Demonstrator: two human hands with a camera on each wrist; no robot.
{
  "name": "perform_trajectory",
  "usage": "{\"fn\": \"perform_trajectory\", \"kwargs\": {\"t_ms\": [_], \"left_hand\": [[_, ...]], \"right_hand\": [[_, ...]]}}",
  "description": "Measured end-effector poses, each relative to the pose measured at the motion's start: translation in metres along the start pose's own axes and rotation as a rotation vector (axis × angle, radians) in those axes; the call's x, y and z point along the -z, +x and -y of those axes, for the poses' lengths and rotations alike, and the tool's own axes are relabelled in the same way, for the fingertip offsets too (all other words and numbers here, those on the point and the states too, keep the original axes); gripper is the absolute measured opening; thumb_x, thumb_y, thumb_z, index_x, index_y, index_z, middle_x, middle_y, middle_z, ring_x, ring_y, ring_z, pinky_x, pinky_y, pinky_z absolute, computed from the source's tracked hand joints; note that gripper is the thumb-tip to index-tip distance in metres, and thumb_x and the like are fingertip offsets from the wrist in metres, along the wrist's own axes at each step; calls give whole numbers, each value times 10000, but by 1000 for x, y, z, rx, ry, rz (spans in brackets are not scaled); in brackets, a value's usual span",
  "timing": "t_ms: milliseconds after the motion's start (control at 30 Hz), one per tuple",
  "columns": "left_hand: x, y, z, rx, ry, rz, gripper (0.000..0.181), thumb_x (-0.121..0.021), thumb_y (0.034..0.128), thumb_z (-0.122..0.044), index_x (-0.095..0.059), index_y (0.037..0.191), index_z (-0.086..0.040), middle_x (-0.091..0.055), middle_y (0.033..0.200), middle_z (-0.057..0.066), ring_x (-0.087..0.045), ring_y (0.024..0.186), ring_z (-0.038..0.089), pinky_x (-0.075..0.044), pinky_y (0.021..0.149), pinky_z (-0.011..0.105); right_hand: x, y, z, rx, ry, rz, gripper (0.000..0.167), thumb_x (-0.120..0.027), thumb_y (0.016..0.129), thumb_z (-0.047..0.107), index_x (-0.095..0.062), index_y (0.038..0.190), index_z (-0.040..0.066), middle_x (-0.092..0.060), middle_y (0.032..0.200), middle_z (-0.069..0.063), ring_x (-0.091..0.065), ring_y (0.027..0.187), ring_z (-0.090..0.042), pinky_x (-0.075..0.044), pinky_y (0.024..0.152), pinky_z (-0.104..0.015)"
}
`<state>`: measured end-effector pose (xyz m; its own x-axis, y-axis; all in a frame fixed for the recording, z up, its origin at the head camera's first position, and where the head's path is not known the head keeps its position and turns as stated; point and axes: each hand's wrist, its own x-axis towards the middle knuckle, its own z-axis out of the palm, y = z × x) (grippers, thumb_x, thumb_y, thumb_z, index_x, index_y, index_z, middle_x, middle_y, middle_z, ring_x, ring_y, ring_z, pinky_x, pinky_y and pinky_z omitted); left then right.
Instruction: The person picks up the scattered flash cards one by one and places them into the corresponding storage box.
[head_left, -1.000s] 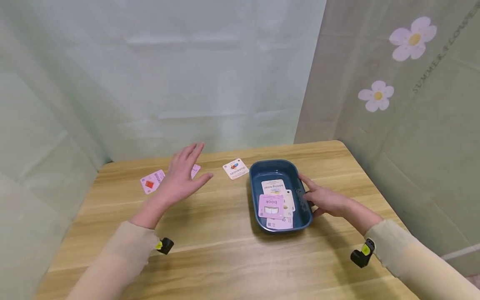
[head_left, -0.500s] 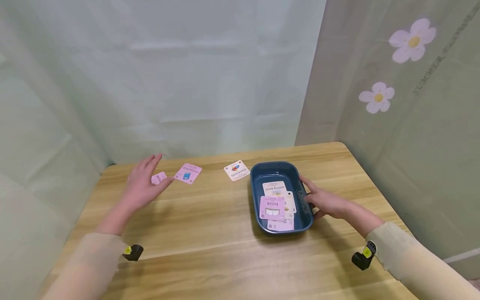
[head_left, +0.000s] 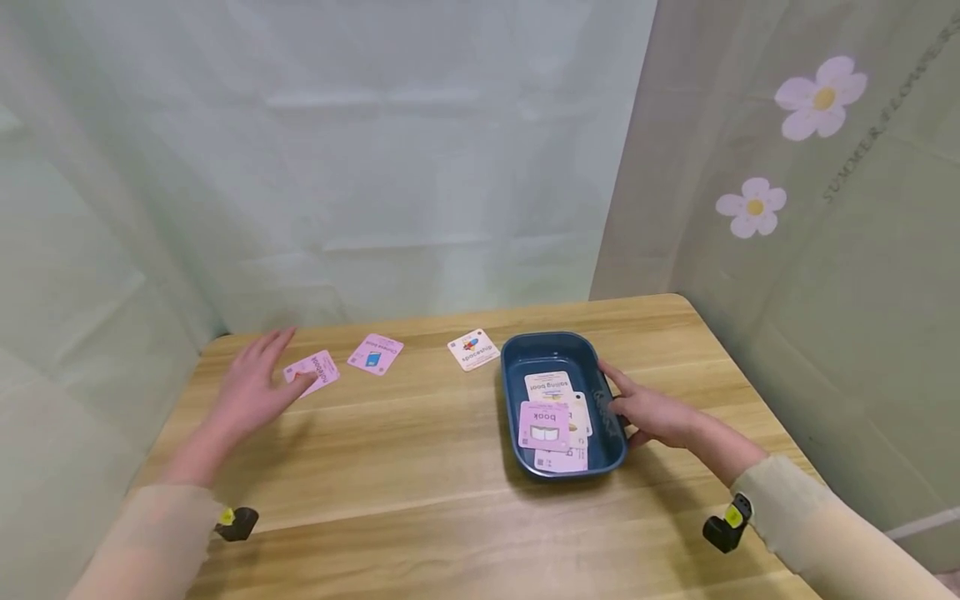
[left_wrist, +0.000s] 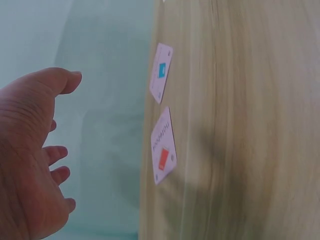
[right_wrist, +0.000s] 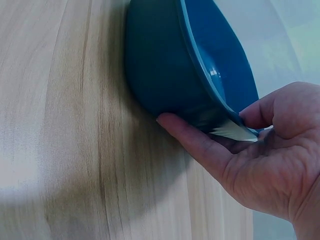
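Note:
My left hand hovers beside the pink notebook card, fingers spread and holding nothing. In the left wrist view a gap shows between that hand and the notebook card. A pink Chinese book card lies to the right of it, and a white spaceship card farther right. My right hand grips the right side of a dark blue bin, pinching its rim in the right wrist view. Inside the bin a pink book card overlaps a sailing boat card and other cards.
The wooden table has its back edge against a pale curtain. Another curtain, printed with flowers, hangs on the right. A small black camera is strapped to the left sleeve, and another black camera to the right.
My left hand has moved left, away from above the Chinese book card to the notebook card, which it partly covers. My right hand keeps its grip on the bin, which stays put.

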<state>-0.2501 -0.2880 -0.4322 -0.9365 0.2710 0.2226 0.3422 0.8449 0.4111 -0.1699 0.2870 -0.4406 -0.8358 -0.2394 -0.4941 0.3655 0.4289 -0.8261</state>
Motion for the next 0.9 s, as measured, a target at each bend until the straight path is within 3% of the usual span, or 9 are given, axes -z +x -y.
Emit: {"fn": "perform_trajectory", "kwargs": {"t_ms": [167, 567, 900], "left_hand": [[-1, -3, 8, 22, 19, 23, 852, -670, 971, -416, -264, 1587, 10, -265, 1547, 387, -210, 1366, 656, -154, 1043, 795], [-5, 3, 21, 95, 40, 130, 862, -638, 980, -482, -281, 1567, 40, -269, 1533, 396, -182, 1370, 662, -142, 1042, 799], [-15, 5, 45, 170, 43, 224, 878, -582, 1002, -509, -236, 1570, 64, -232, 1524, 434, -165, 1365, 671, -125, 1080, 768]], "right_hand": [[-1, -1, -2, 8, 19, 14, 787, -411, 1048, 88, 48, 1646, 316, -346, 1521, -344, -567, 1184, -410, -591, 787, -527], [1, 0, -3, 5, 24, 15, 785, -402, 1050, 87, 50, 1644, 331, -319, 1532, -355, -556, 1203, -427, -587, 794, -537], [1, 1, -3, 3, 9, 11, 793, -409, 1039, 87, 45, 1645, 321, -349, 1515, -362, -544, 1218, -426, -585, 799, -540]]}}
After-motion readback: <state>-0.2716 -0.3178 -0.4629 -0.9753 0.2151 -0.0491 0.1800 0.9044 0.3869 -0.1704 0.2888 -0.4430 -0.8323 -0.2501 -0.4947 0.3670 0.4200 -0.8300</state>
